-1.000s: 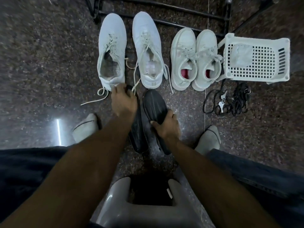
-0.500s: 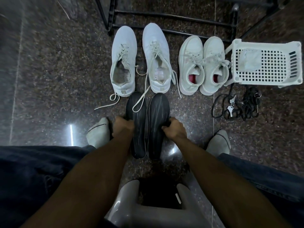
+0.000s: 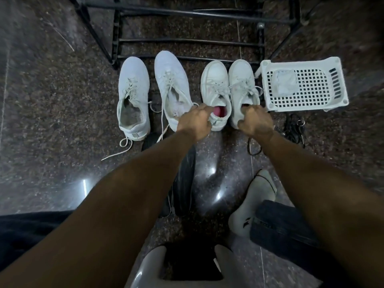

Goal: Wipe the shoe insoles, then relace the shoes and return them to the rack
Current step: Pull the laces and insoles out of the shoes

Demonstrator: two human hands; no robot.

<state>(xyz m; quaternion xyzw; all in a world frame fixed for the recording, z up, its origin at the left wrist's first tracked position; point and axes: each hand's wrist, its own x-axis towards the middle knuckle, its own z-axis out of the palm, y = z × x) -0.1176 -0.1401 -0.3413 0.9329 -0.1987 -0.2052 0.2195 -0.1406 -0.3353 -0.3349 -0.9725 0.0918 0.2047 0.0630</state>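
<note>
on the far left a white lace-up sneaker (image 3: 134, 98) is standing on the dark speckled floor (image 3: 52, 113), its toe pointing at the black metal shoe rack (image 3: 187, 41), and one loose lace is trailing from its heel over the floor. just beside it its partner, a second white sneaker (image 3: 172, 84), is tilting a little to the right, with laces hanging down from its opening. below these two, the dark insoles (image 3: 185, 179) are lying on the floor, mostly hidden under the left forearm, so i cannot tell how many are there.

the left hand (image 3: 194, 121) is reaching to the heel of the smaller white shoe (image 3: 216, 88), the one with a pink lining inside. its fingers are curling at the rim of the opening and seem to be gripping it, but the fingertips are hidden. touching this shoe on the right is the other smaller white shoe (image 3: 242, 82). the right hand (image 3: 255, 119) is holding it at the heel: the fingers are going into the opening and the thumb is pressing on the outside of the back.

further right a white perforated plastic basket (image 3: 311, 100) is lying on the floor with a folded pale cloth (image 3: 284, 84) inside. below it, a bundle of black laces (image 3: 294, 129) is lying on the floor. at the bottom right a foot in a pale sock (image 3: 255, 202) is resting, and a grey plastic stool (image 3: 149, 269) is showing at the lower edge.
</note>
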